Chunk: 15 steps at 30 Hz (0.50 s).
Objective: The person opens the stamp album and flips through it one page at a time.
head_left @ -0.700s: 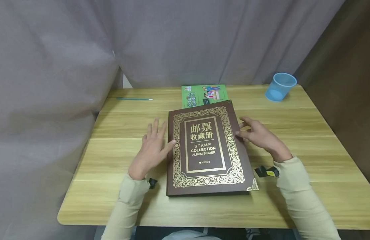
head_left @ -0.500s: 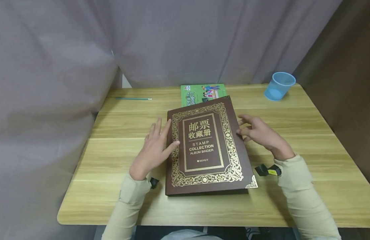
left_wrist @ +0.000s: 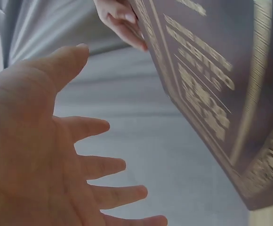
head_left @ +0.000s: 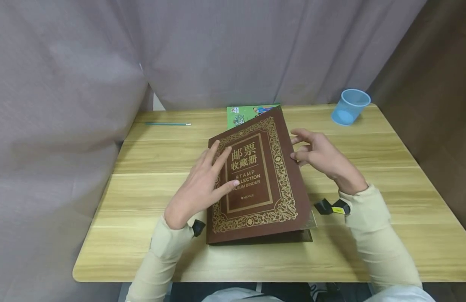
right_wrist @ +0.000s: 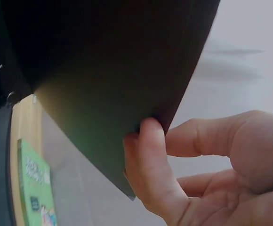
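A brown stamp album (head_left: 252,184) with gold ornament lies on the table, its front cover lifted at the right edge and tilted up toward the left. My right hand (head_left: 320,157) pinches that edge; in the right wrist view the fingers (right_wrist: 150,150) are on the dark inner side of the cover (right_wrist: 108,94) and the thumb is outside. Metal binder rings (right_wrist: 13,96) show inside at the left. My left hand (head_left: 200,184) is spread, fingers straight, over the left part of the cover. In the left wrist view a gap shows between the left hand (left_wrist: 47,141) and the cover (left_wrist: 212,84).
A green booklet (head_left: 238,116) lies behind the album, partly covered by it in the head view. A teal pencil (head_left: 168,124) is at the back left of the table (head_left: 142,209). A blue cup (head_left: 350,108) stands at the back right. Grey curtains hang behind.
The right hand has raised the album's front cover and moved slightly left and away. The left hand has shifted right, over the cover.
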### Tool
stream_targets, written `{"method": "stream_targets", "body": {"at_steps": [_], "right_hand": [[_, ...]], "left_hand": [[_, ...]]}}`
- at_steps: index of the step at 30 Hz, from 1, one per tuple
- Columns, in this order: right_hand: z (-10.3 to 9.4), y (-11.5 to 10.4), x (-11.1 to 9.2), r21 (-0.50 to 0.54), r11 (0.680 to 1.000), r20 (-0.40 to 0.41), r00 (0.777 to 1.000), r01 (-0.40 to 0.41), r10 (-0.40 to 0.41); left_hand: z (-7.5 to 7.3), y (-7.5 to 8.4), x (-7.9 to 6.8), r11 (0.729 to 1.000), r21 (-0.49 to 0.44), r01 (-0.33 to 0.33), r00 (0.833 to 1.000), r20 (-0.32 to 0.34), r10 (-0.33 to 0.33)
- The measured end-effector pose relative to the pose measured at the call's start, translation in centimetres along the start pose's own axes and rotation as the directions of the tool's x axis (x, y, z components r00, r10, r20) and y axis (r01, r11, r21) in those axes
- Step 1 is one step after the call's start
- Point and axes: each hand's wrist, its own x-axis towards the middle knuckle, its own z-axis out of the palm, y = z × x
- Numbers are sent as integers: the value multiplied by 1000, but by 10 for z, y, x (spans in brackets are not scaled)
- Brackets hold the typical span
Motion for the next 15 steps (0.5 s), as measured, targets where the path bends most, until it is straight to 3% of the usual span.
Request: {"method": "stream_targets", "body": {"at_steps": [9,15], "right_hand": [[14,-30,0,-1,998,0,998,56,-56],[21,-43,3,-15,996,-6,996,91,-91]], "left_hand": [[-16,31,-5,981,30,-194,980,-29,195],[-25,46,-5,962,45,-270,961,-47,272]]}}
